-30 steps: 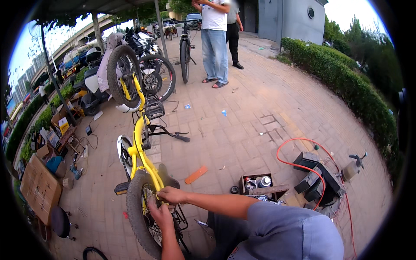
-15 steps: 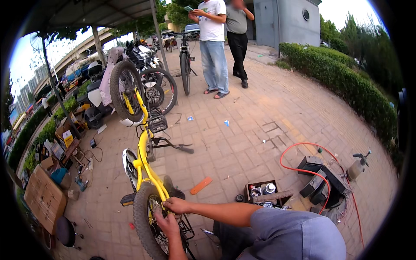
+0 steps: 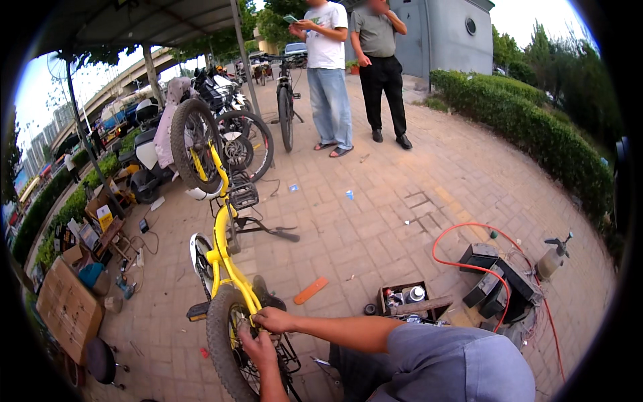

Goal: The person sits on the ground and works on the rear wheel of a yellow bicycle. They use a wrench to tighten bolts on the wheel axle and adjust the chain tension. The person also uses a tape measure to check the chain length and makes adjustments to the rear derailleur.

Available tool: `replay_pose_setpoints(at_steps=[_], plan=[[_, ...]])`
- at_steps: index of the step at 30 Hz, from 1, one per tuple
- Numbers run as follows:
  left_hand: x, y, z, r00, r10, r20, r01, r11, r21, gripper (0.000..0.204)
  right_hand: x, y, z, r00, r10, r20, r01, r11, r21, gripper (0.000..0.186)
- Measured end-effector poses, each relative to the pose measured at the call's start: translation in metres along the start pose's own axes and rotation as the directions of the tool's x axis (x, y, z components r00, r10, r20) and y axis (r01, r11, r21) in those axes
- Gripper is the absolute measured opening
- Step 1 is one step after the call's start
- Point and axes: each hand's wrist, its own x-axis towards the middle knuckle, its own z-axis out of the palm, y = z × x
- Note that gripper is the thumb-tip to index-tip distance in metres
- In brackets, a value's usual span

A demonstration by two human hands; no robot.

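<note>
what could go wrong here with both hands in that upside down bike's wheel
1. The left hand and right hand grip at the near wheel beside its spokes; if it spins, fingers could get pinched.
2. The yellow bike stands upside down on paving, so a hard pull might tip it.
3. The orange hose loops across the bricks beside the tool tray; it looks like a trip hazard.

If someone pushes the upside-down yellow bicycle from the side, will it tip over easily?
Probably yes. The yellow bicycle stands inverted on narrow contact points, wheels up, so it looks top-heavy. Both hands, left hand and right hand, grip at the near wheel, which likely steadies it.
</note>
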Motion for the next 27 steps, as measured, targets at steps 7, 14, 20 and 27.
replay_pose_setpoints(at_steps=[7, 14, 20, 27], plan=[[-0.002, 0.008, 0.007, 1.000, -0.015, 0.006, 0.015, 1.000, 0.005, 0.053, 0.002, 0.010, -0.001, 0.995, -0.098, -0.017, 0.097, 0.995, -0.033, 0.041], [-0.003, 0.011, 0.005, 1.000, -0.007, -0.014, 0.006, 0.998, -0.068, 0.051, 0.001, 0.001, -0.004, 0.997, -0.064, 0.032, 0.066, 0.995, -0.075, 0.041], [-0.005, 0.012, 0.011, 1.000, -0.006, -0.006, 0.006, 0.999, -0.049, 0.049, 0.011, 0.018, -0.003, 0.989, -0.148, 0.010, 0.147, 0.978, -0.150, 0.041], [-0.005, 0.006, 0.010, 0.999, 0.046, -0.018, -0.047, 0.998, -0.032, 0.049, -0.025, -0.073, -0.070, 0.995, -0.069, -0.067, 0.048, 0.960, -0.275, 0.045]])
